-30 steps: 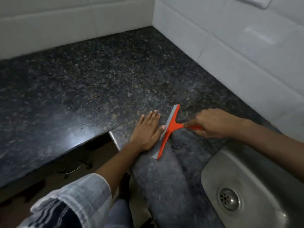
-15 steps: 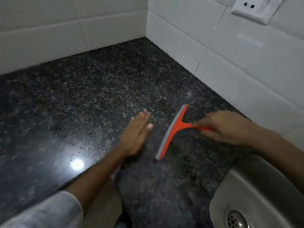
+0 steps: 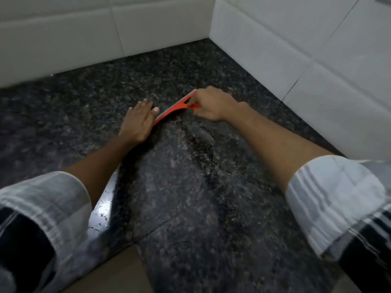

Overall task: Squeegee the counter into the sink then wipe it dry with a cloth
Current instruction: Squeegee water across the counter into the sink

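Two rolled sleeves [image 3: 42,218] nearest. One dark granite counter [image 3: 190,197], its front edge at bottom left. Left hand [image 3: 138,121] lies flat, fingers straight, beside one orange squeegee [image 3: 173,108]; right hand [image 3: 211,106] grips its handle. Bare counter beyond, bounded by two tiled walls [image 3: 296,49] meeting in a corner.

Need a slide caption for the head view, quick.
Right hand grips the orange squeegee on the granite counter; left hand lies flat beside it.

Head camera looks down, close over the counter [image 3: 190,197] corner.
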